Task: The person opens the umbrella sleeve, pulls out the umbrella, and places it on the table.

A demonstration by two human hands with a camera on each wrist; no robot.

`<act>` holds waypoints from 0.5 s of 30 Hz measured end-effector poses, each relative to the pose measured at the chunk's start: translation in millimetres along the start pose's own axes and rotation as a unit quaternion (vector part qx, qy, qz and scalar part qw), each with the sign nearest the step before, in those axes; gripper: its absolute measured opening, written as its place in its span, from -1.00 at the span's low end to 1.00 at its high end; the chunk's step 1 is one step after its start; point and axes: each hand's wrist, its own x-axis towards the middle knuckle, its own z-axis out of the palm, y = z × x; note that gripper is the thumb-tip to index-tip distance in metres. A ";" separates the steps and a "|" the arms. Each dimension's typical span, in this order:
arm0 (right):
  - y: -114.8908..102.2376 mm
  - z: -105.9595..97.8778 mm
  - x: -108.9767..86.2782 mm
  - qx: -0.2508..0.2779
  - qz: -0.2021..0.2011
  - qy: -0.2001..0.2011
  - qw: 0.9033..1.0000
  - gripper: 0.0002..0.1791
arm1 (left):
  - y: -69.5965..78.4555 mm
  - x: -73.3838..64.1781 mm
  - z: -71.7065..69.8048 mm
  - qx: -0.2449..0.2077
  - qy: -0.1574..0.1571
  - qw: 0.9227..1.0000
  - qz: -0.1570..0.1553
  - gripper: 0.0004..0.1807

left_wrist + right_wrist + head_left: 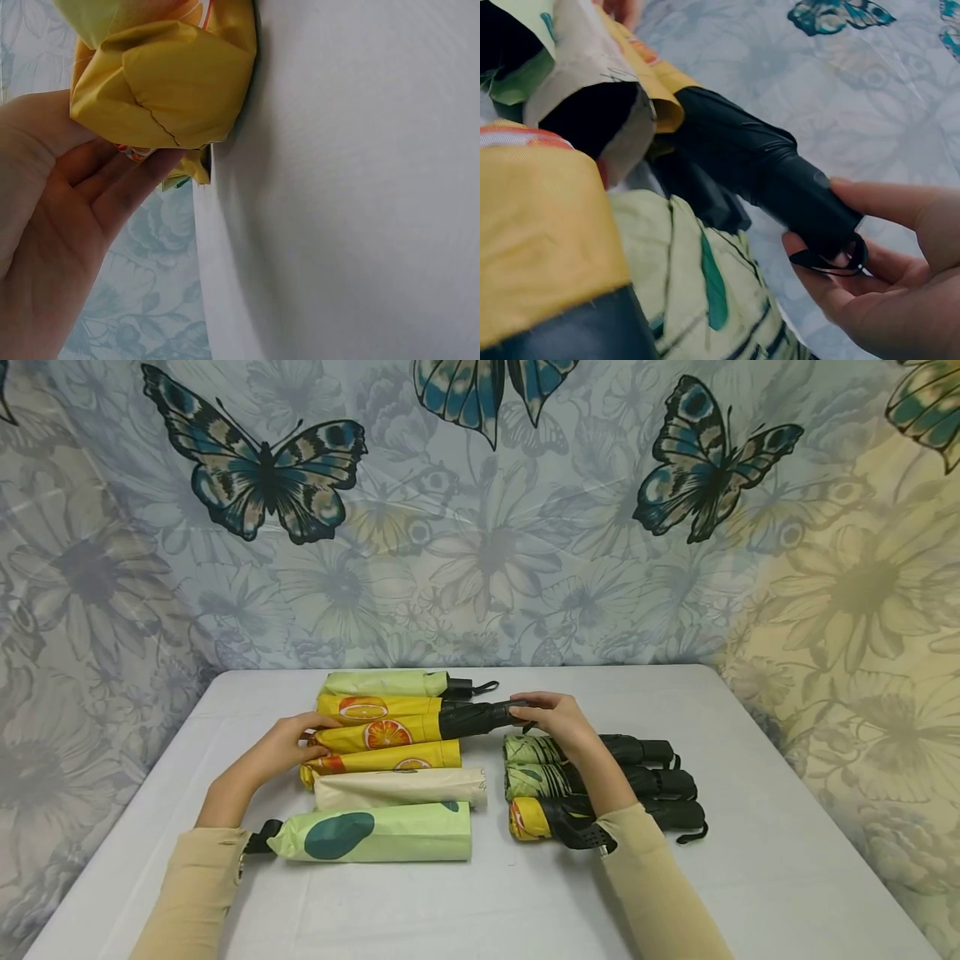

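Note:
A folded umbrella with a black handle end (476,718) lies partly inside a yellow sleeve printed with orange slices (405,732). My right hand (555,717) pinches the handle's end near its wrist loop; in the right wrist view, the thumb and fingers lie on either side of the handle (810,202). At the sleeve's left end, my left hand (288,743) holds the yellow fabric (165,90) between thumb and fingers, the thumb tip being hidden. Another yellow sleeve (427,755) lies just in front, and a yellow one (375,706) just behind.
A light green sleeved umbrella (386,683) lies at the back. In front are a cream sleeve (397,789) and a green one with dark ovals (397,835). Under my right forearm, folded umbrellas, two green-patterned (532,781) and one yellow (528,820), lie on the white table (765,860).

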 end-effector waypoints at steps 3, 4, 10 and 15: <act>1.6 -6.6 -0.9 0.004 -0.002 0.002 1.000 -0.46 | -0.6 -0.4 -0.1 -0.002 0.001 1.000 -0.001 -0.59; 2.2 -8.7 -1.2 0.006 -0.003 0.003 1.000 -0.45 | -0.7 -0.5 -0.1 -0.002 0.001 1.000 -0.001 -0.59; 4.0 -19.7 -3.3 0.029 -0.003 0.016 0.999 -0.44 | 0.3 -0.2 -0.1 0.005 0.003 1.000 0.001 -0.60; 5.0 -27.7 -4.9 0.054 -0.008 0.028 0.998 -0.46 | 0.2 0.7 1.1 0.011 0.009 1.000 0.004 -0.62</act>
